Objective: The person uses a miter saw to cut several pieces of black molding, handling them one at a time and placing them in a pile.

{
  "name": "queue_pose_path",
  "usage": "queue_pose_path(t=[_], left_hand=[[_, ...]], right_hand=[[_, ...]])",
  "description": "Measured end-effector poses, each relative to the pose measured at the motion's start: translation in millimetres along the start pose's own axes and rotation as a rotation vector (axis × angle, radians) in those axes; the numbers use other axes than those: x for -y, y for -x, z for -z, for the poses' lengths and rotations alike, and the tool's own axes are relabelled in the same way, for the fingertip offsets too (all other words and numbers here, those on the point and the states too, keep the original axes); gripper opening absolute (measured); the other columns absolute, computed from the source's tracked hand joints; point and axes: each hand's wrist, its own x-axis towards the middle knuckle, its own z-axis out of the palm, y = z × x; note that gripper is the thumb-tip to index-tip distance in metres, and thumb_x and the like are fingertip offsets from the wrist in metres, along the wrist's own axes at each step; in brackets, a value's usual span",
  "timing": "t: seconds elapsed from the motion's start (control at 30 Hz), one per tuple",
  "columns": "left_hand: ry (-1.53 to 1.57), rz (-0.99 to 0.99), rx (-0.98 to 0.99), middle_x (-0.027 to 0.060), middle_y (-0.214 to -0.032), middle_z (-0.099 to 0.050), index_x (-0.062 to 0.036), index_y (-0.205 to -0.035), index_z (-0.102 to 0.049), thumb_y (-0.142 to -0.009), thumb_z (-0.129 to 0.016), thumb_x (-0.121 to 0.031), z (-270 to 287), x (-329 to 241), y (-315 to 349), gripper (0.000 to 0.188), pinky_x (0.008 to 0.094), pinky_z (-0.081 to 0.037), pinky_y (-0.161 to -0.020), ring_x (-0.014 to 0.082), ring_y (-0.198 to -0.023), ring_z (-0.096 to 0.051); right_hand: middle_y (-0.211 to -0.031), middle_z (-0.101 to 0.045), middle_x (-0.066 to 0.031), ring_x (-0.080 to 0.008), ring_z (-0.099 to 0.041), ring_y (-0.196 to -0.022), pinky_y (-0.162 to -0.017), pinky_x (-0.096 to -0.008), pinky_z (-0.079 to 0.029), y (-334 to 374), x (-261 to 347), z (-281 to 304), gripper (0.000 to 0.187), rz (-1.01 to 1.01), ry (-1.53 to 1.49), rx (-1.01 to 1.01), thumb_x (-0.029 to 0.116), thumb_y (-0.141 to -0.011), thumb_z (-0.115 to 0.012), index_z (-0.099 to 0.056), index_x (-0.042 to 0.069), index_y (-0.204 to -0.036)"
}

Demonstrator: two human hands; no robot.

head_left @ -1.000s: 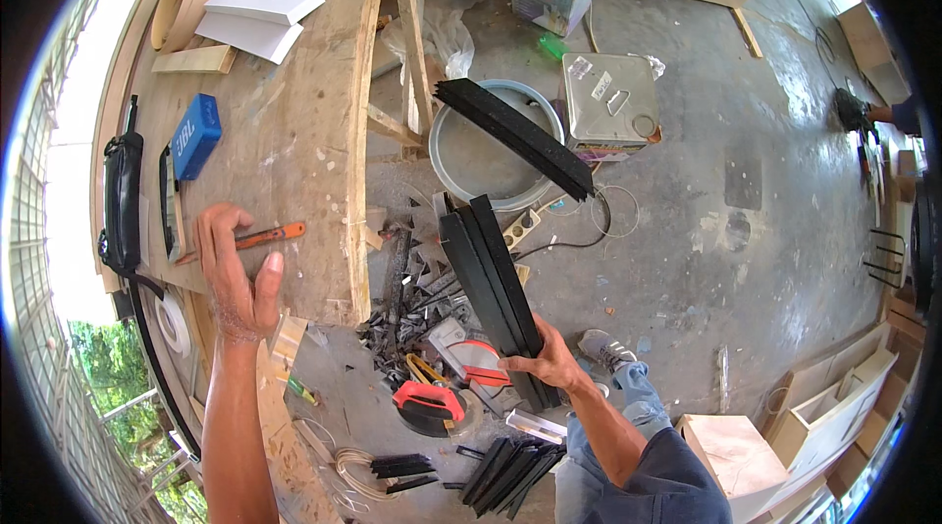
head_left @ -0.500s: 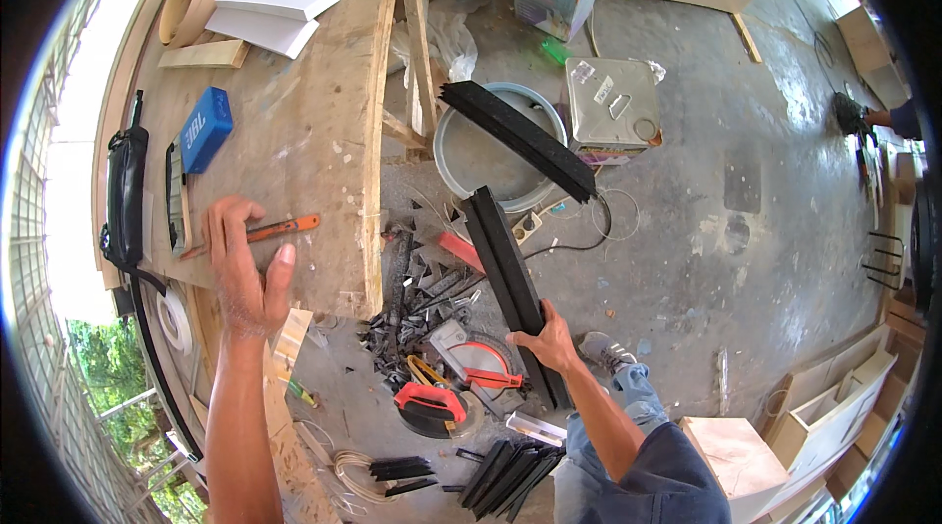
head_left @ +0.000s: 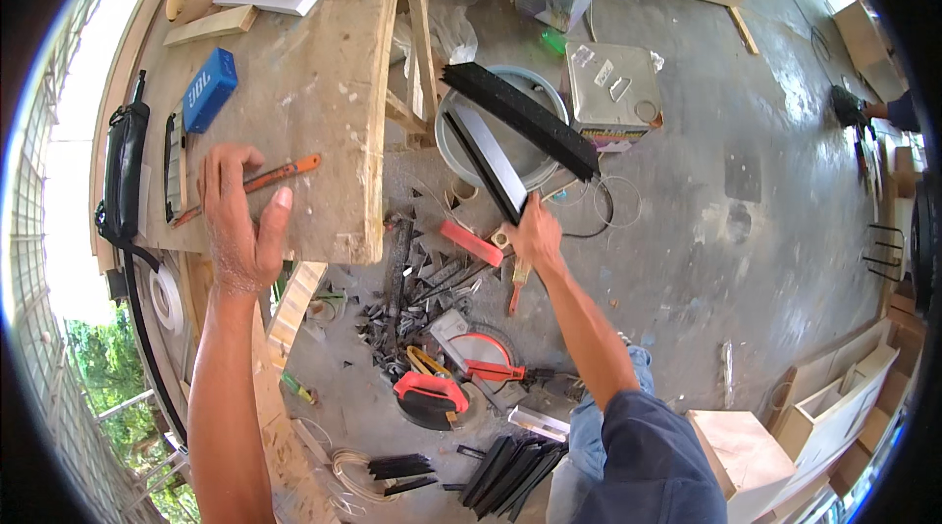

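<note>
On the plywood workbench (head_left: 324, 112), my left hand (head_left: 240, 220) is open, thumb apart from half-curled fingers. An orange snap-off utility knife (head_left: 285, 172) lies partly hidden behind those fingers. My right hand (head_left: 536, 233) is wrapped round the near end of a long black profile strip (head_left: 479, 156) with a pale, shiny face. The strip's far end reaches over a round grey-blue basin (head_left: 444, 146). Another long black strip (head_left: 520, 122) lies slantwise across the basin, beyond the held one.
A red-handled miter saw (head_left: 461, 377) stands on the floor amid black offcuts (head_left: 392, 318). Several black strips (head_left: 510, 475) lie in a pile near my legs. Right of the basin is a square metal tin (head_left: 613, 92). A blue speaker (head_left: 209, 92) sits on the bench.
My right hand has moved forward with the black strip, carrying it over the basin and turning its pale face into view. My left hand stays by the knife.
</note>
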Motion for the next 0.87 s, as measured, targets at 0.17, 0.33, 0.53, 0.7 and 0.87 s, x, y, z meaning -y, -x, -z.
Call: queue_pose_path(t=[0.17, 0.33, 0.53, 0.7, 0.87], left_hand=[[0.004, 0.026, 0.001, 0.0191, -0.096, -0.047, 0.0034, -0.105, -0.051, -0.084, -0.056, -0.036, 0.8, 0.3, 1.8, 0.045, 0.0444, -0.037, -0.085, 0.0361, -0.091, -0.047], [0.015, 0.008, -0.003, 0.0193, -0.098, -0.047, 0.0032, -0.105, -0.050, -0.083, -0.058, -0.036, 0.2, -1.1, 0.5, 0.046, 0.0442, -0.037, -0.086, 0.0370, -0.092, -0.047], [-0.014, 0.026, 0.058, 0.0197, -0.102, -0.047, 0.0049, -0.107, -0.048, -0.084, -0.056, -0.039, 4.9, 1.7, 2.9, 0.050, 0.0416, -0.039, -0.088, 0.0342, -0.095, -0.047], [-0.006, 0.049, 0.058, 0.0187, -0.103, -0.047, 0.0050, -0.109, -0.048, -0.085, -0.055, -0.040, 2.8, 0.8, 0.5, 0.051, 0.0411, -0.039, -0.088, 0.0327, -0.096, -0.047], [0.006, 0.085, 0.076, 0.0173, -0.105, -0.048, 0.0042, -0.112, -0.048, -0.085, -0.055, -0.041, 2.9, 0.9, 2.9, 0.053, 0.0402, -0.039, -0.088, 0.0309, -0.096, -0.047]], right_hand=[[-0.106, -0.064, -0.0222, -0.0405, -0.065, -0.098, -0.083, -0.0479, -0.053, -52.5, 13.0, -17.8, 0.053, 0.161, 0.154, -0.148, 0.018, -0.074, -0.076, -0.047, 0.000, -0.114], [-0.101, -0.064, -0.0189, -0.0364, -0.066, -0.097, -0.082, -0.0452, -0.052, -92.1, 15.6, -30.8, 0.036, 0.256, 0.330, -0.227, 0.012, -0.078, -0.068, -0.050, 0.003, -0.107], [-0.102, -0.063, -0.0172, -0.0341, -0.065, -0.098, -0.084, -0.0432, -0.052, -114.1, 15.8, -42.4, 0.035, 0.292, 0.425, -0.206, 0.013, -0.081, -0.067, -0.050, 0.003, -0.110], [-0.102, -0.063, -0.0163, -0.0330, -0.065, -0.099, -0.085, -0.0421, -0.052, -130.7, 8.4, -39.8, 0.043, 0.318, 0.463, -0.187, 0.019, -0.081, -0.073, -0.048, 0.002, -0.112], [-0.110, -0.061, -0.0178, -0.0333, -0.066, -0.101, -0.088, -0.0406, -0.053, -132.3, 15.5, -28.8, 0.060, 0.262, 0.378, -0.056, 0.036, -0.082, -0.077, -0.046, 0.000, -0.119]])
